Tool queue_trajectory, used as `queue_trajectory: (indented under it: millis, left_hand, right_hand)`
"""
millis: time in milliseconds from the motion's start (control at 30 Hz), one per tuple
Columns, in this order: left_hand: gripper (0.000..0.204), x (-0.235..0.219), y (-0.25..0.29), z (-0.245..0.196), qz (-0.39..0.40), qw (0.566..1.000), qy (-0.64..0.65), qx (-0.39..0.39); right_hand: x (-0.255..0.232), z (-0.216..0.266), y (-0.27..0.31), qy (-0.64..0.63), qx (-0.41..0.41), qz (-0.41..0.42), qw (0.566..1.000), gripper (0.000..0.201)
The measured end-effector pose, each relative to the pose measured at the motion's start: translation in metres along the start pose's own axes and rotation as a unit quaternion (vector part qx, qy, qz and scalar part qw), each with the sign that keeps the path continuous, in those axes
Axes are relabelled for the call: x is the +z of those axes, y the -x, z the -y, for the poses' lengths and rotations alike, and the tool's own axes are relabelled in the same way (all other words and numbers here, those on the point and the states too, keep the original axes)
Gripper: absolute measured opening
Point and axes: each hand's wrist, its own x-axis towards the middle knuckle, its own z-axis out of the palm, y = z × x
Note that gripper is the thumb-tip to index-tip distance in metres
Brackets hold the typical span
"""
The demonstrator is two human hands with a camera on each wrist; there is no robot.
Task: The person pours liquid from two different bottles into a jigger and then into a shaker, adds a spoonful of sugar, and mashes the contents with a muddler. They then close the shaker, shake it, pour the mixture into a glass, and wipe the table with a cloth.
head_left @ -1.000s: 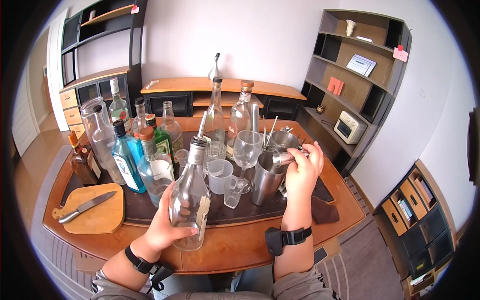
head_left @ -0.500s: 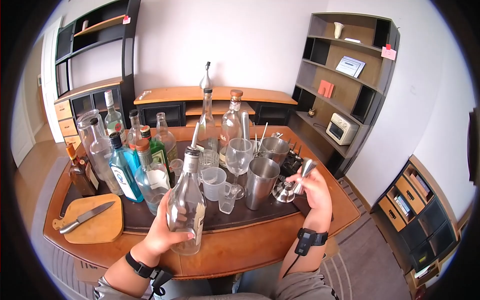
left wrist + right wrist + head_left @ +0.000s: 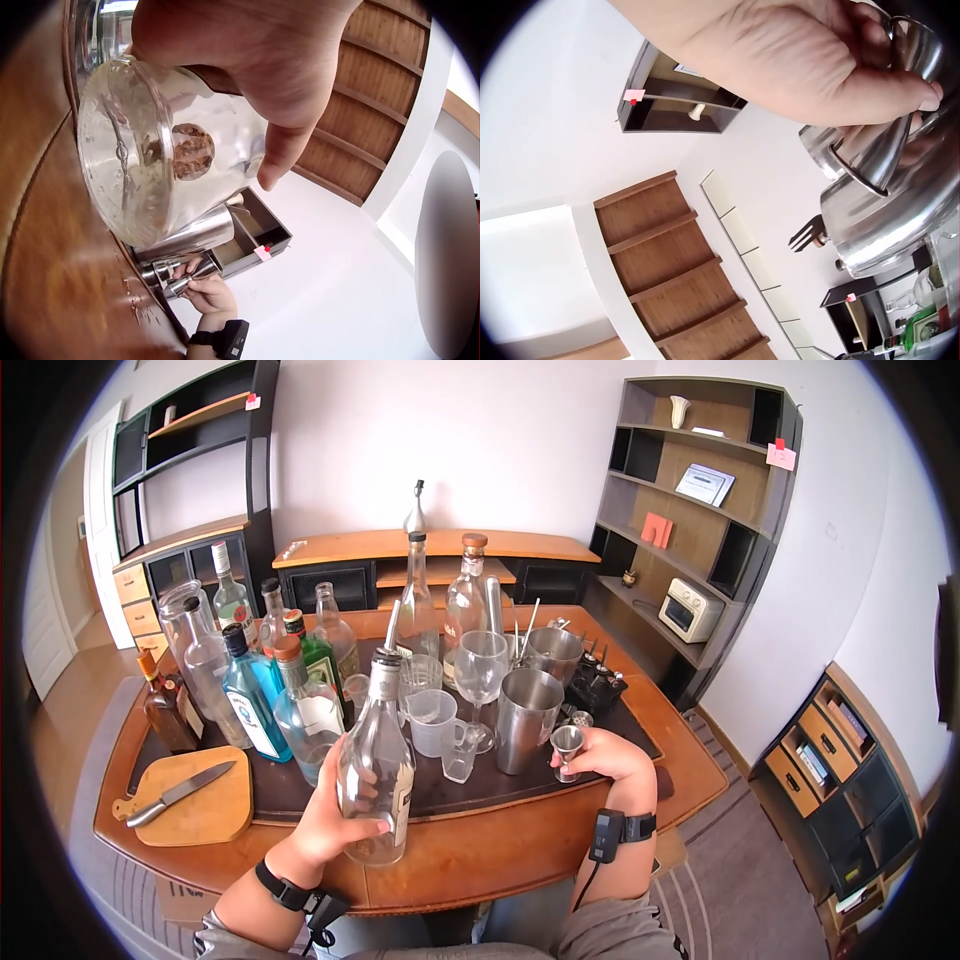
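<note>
In the head view a clear bottle [image 3: 372, 785] with a metal pour spout stands upright near the table's front edge, the left hand [image 3: 325, 820] curled round its lower body. A double-ended steel jigger [image 3: 567, 750] is pinched between thumb and fingers of the right hand [image 3: 612, 755], just right of the large steel shaker tin [image 3: 528, 720]. The right wrist view shows the thumb pressed on the narrow waist of the jigger [image 3: 900, 135]. From the left wrist view, the bottle's base [image 3: 124, 157] faces the camera, close to the tabletop.
Several bottles, among them a blue one [image 3: 252, 705], crowd the left and back. A measuring cup [image 3: 432, 722], a wine glass [image 3: 481, 670] and a second tin [image 3: 553, 652] stand centrally. A knife [image 3: 180, 795] lies on a wooden board [image 3: 225, 815] at the left.
The right hand has come down from over the shaker tin, out to its right, then slightly back left, turning the jigger upright. The left hand keeps its hold on the bottle.
</note>
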Motion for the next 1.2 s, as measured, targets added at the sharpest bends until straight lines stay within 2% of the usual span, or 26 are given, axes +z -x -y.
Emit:
queue_trajectory:
  millis: [100,267,567,733,867,967,1000,1100,1133,1200]
  left_hand:
    - [0.125,0.0,-0.001,0.002,-0.005,1.0,0.001,-0.002]
    - [0.124,0.0,0.0,0.002,-0.004,1.0,-0.002,-0.004]
    - [0.126,0.004,0.001,-0.006,-0.002,1.0,0.006,-0.014]
    - [0.125,0.003,0.005,-0.001,-0.013,0.998,-0.062,0.031]
    - [0.129,-0.001,0.009,0.001,-0.028,0.985,-0.134,0.106]
    - [0.133,0.0,0.013,0.001,-0.027,0.989,-0.006,0.142]
    - [0.136,-0.006,0.013,0.009,-0.019,0.984,-0.046,0.172]
    - [0.135,-0.002,0.015,0.005,-0.043,0.983,-0.019,0.175]
    - [0.135,-0.002,0.015,0.003,-0.05,0.982,-0.032,0.18]
    - [0.134,-0.001,0.015,0.003,-0.062,0.983,-0.021,0.174]
  right_hand:
    - [0.0,0.0,-0.006,0.076,0.047,-0.006,0.996,0.046]
    - [-0.007,-0.01,-0.015,0.103,0.079,0.003,0.992,0.031]
    - [0.0,-0.003,-0.014,0.123,0.087,-0.03,0.988,0.033]
    - [-0.004,0.0,-0.008,0.114,0.095,-0.069,0.986,0.04]
    - [-0.006,-0.002,0.0,0.061,0.029,-0.119,0.991,0.044]
    - [-0.001,0.002,0.001,0.051,0.002,-0.194,0.98,0.043]
    - [0.003,0.005,0.002,0.07,-0.003,-0.243,0.967,0.035]
    - [-0.007,-0.012,-0.009,0.154,-0.045,-0.341,0.926,0.033]
    - [-0.006,-0.01,-0.012,0.21,-0.074,-0.377,0.899,0.024]
    - [-0.002,-0.006,-0.013,0.195,-0.12,-0.432,0.872,0.023]
